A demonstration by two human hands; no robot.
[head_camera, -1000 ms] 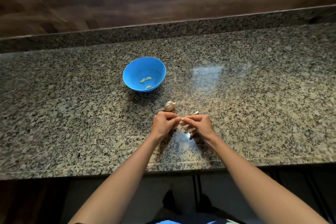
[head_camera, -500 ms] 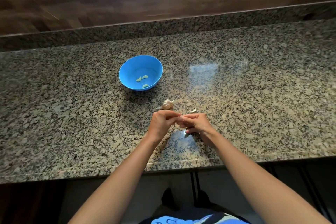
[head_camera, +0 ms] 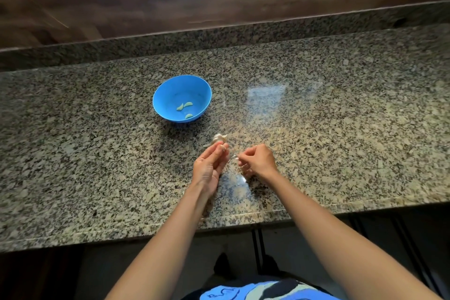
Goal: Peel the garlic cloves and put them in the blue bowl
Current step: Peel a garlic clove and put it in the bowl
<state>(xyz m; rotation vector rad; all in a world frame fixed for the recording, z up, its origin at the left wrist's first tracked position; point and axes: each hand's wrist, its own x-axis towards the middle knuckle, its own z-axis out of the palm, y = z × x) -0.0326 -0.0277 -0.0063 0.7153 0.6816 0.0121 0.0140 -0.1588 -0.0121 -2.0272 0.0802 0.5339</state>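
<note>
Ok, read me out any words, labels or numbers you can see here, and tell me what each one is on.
No text can be read in this view.
Blue garment at the bottom edge: dark printed marks, too blurred and cut off to read.
Blue bowl: no label or marking visible.

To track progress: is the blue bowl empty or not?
Not empty: the blue bowl holds three pale garlic cloves on its bottom.

The speckled granite counter (head_camera: pixel 341 129) carries a blue bowl (head_camera: pixel 165 95) and, near it, a garlic bulb (head_camera: pixel 217 138).
</note>
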